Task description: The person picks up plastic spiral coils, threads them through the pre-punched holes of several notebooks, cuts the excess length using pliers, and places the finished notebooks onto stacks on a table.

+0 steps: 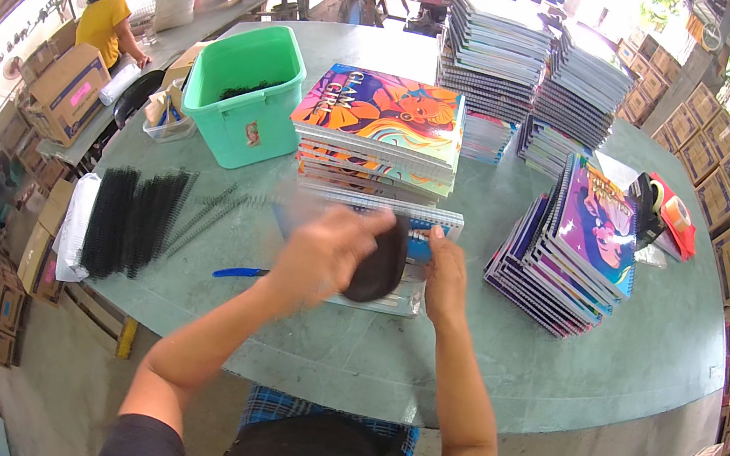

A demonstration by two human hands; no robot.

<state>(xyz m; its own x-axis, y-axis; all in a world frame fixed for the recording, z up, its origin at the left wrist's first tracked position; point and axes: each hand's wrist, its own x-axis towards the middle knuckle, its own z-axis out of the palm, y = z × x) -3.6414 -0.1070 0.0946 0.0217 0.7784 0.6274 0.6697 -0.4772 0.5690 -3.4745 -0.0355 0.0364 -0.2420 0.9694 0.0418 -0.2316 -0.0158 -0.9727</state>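
In front of me a notebook (423, 221) stands on edge, its punched white pages and blue lower part showing. My right hand (446, 276) pinches its right end between thumb and fingers. My left hand (324, 248) is smeared by motion at the notebook's left part, so its grip cannot be made out. A blurred black spiral coil (248, 200) reaches leftward from near that hand. Between my hands is a dark brown, rounded flat piece (381, 264), partly hiding the notebook. Below lies a clear plastic sheet or packet (406, 302).
Black spiral coils (135, 217) lie at left, near a blue pen-like tool (240, 273). Behind stand a green bin (243, 130) and stacked printed covers (381, 122). Bound notebooks (569, 249) are piled at right, tall stacks (495, 49) farther back. Black-handled tape dispenser (646, 209) sits far right.
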